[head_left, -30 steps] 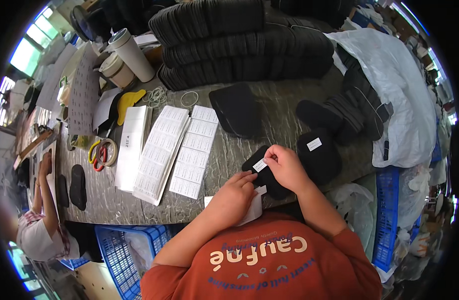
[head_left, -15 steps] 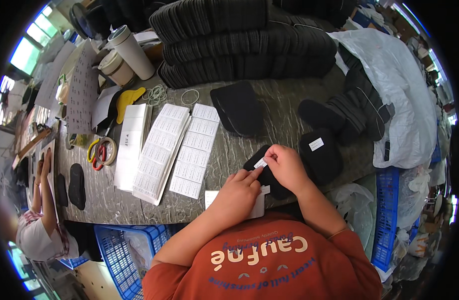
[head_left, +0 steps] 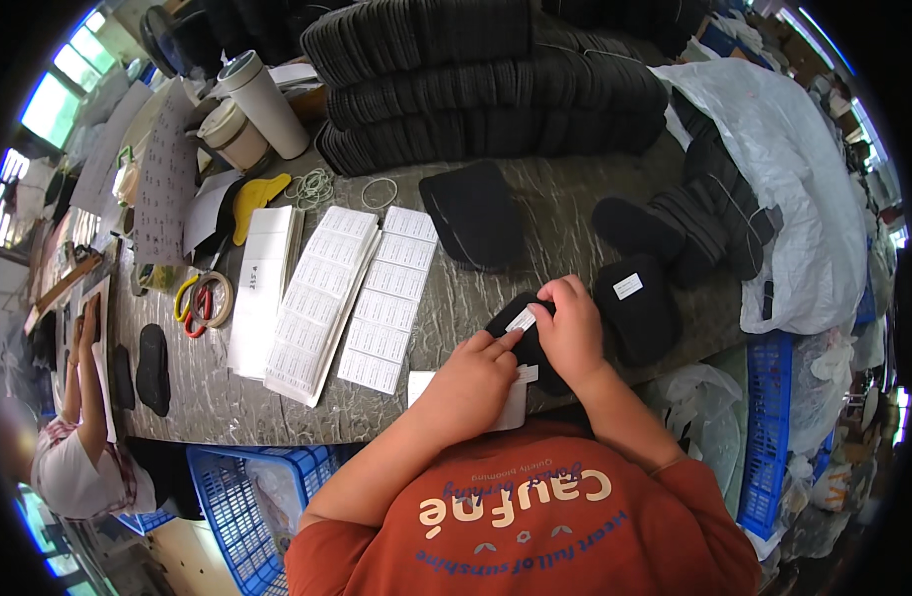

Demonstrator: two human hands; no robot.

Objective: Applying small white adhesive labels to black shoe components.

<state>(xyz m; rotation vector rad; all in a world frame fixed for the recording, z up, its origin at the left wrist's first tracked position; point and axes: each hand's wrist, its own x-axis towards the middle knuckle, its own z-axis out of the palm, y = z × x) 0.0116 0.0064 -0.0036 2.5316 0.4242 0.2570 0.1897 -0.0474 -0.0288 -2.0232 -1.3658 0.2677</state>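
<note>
A black rounded pad lies at the table's near edge, partly under both hands. A small white label lies against its top. My left hand is closed over a white label sheet, and one fingertip presses the label's lower end. At the label's upper end, the curled thumb and finger of my right hand are drawn close together; the exact hold is partly hidden. Just right of it lies another black pad bearing a white label. Farther off is a plain black pad.
Label sheets lie left of my hands, beside scissors and a tape roll. Tall rows of stacked black pads line the back. A white plastic bag stands right; blue crates sit below. Another person is far left.
My right hand has shifted slightly up and right, its fingers lifted a little. More of the label shows on the black pad. My left hand has barely moved.
</note>
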